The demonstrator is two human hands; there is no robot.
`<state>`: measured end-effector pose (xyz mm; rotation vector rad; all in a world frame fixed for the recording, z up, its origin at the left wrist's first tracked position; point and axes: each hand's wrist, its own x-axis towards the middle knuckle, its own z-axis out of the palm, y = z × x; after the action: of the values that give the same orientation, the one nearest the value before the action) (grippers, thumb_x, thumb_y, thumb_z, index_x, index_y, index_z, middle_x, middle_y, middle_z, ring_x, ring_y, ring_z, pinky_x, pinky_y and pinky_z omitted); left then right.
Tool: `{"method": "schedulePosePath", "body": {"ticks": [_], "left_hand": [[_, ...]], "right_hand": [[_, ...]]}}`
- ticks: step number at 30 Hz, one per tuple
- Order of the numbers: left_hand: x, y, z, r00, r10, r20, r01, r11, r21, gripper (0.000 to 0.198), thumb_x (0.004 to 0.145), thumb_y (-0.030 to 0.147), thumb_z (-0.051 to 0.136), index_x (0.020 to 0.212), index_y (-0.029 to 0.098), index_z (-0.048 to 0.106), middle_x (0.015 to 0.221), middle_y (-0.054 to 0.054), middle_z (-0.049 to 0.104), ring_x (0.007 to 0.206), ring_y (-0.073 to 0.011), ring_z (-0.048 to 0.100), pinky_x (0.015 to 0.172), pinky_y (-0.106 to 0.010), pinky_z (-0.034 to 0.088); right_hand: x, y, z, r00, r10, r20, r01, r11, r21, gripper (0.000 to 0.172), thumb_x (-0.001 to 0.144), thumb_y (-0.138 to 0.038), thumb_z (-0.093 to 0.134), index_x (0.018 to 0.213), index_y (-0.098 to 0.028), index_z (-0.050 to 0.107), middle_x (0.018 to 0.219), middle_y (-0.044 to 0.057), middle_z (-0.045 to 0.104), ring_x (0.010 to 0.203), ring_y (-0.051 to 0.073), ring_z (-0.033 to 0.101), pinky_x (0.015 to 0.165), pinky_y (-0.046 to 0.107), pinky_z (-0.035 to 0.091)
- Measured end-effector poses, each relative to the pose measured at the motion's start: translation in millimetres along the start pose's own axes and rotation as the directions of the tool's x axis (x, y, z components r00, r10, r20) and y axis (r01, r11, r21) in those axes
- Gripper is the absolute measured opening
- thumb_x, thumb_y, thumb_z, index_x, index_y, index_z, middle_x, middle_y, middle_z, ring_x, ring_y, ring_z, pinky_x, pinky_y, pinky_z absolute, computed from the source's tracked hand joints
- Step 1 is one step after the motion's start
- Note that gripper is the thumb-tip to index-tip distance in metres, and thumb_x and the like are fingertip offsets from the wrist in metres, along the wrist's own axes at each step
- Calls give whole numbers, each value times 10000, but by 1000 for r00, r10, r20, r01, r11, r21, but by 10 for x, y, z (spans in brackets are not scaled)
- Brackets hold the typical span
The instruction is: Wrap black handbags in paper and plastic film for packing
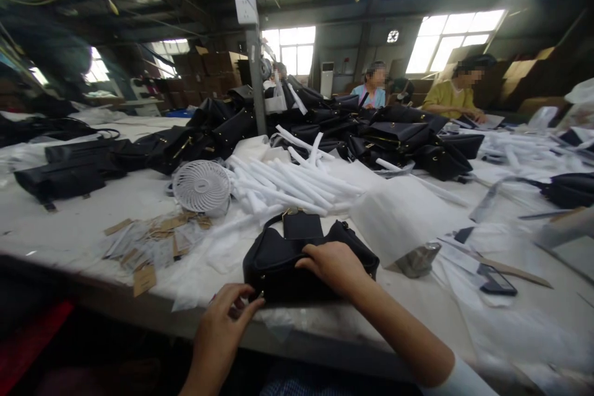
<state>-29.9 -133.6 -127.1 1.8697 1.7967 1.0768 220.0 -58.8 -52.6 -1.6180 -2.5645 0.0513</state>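
Note:
A black handbag (pixel 283 266) lies on the table edge in front of me, with a square flap and a strap on its far side. My right hand (pixel 331 266) grips its upper edge near the middle, thumb on top and the other fingers partly hidden. At the bag's near left corner, my left hand (pixel 232 309) has thumb and forefinger closed around the edge, by a small gold metal fitting (pixel 261 294). Whether the fingers pinch the fitting itself or the leather beside it is hard to see.
Behind the bag lie white rolled tubes (pixel 297 182) and a small white fan (pixel 202 187). Tags in clear bags (pixel 158 238) are at left. A phone (pixel 496 280) lies at right. Black bags (pixel 394 136) pile up farther back; two co-workers (pixel 452 96) (pixel 371 90) sit beyond.

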Motion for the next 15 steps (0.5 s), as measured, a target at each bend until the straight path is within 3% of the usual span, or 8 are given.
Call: {"method": "schedulePosePath", "body": {"ticks": [3, 6, 11, 13, 14, 15], "left_hand": [[-45, 46, 84, 1000, 7, -5, -7, 997, 74, 369, 823, 609, 599, 883, 257, 690, 880, -14, 700, 696, -201, 660, 669, -331, 544], [-68, 95, 80, 998, 55, -15, -54, 995, 86, 333, 886, 563, 534, 858, 277, 702, 921, -14, 720, 824, -225, 687, 776, -355, 544], [-257, -18, -17, 996, 85, 13, -84, 995, -55, 285, 847, 532, 612, 789, 284, 741, 887, -19, 752, 860, -218, 712, 801, -294, 571], [-421, -202, -124, 986, 27, 163, -6, 991, -131, 260, 849, 510, 615, 800, 302, 764, 891, -15, 770, 851, -211, 728, 787, -267, 585], [-522, -328, -192, 958, 1, 288, 45, 987, -154, 255, 861, 501, 594, 856, 323, 776, 922, -14, 778, 858, -211, 736, 778, -263, 591], [-631, -472, -268, 897, -11, 441, 93, 982, -165, 273, 882, 492, 553, 948, 344, 773, 992, -18, 777, 873, -219, 740, 759, -270, 601]], "right_hand": [[-13, 5, 0, 1000, 15, 6, -15, 1000, 4, 496, 940, -626, 405, 934, -235, 709, 821, 67, 753, 794, 262, 715, 656, 289, 453], [-23, 20, 21, 1000, 17, 0, -17, 1000, 10, 480, 932, -626, 424, 931, -241, 710, 824, 60, 756, 793, 261, 715, 654, 289, 451], [-24, 34, 37, 1000, 9, -18, -9, 1000, -2, 484, 932, -630, 419, 916, -240, 706, 799, 55, 752, 766, 259, 716, 622, 287, 441], [-23, 26, 24, 1000, 9, -17, -9, 1000, -6, 493, 937, -630, 406, 914, -236, 703, 797, 58, 752, 764, 257, 718, 614, 286, 435], [-24, 20, 16, 1000, 7, -16, -7, 1000, -5, 500, 941, -629, 395, 912, -235, 701, 795, 59, 752, 762, 256, 718, 610, 285, 432], [-26, 15, 9, 1000, 4, -15, -4, 1000, -5, 503, 945, -628, 388, 910, -234, 698, 794, 59, 751, 759, 255, 718, 604, 285, 427]]}}
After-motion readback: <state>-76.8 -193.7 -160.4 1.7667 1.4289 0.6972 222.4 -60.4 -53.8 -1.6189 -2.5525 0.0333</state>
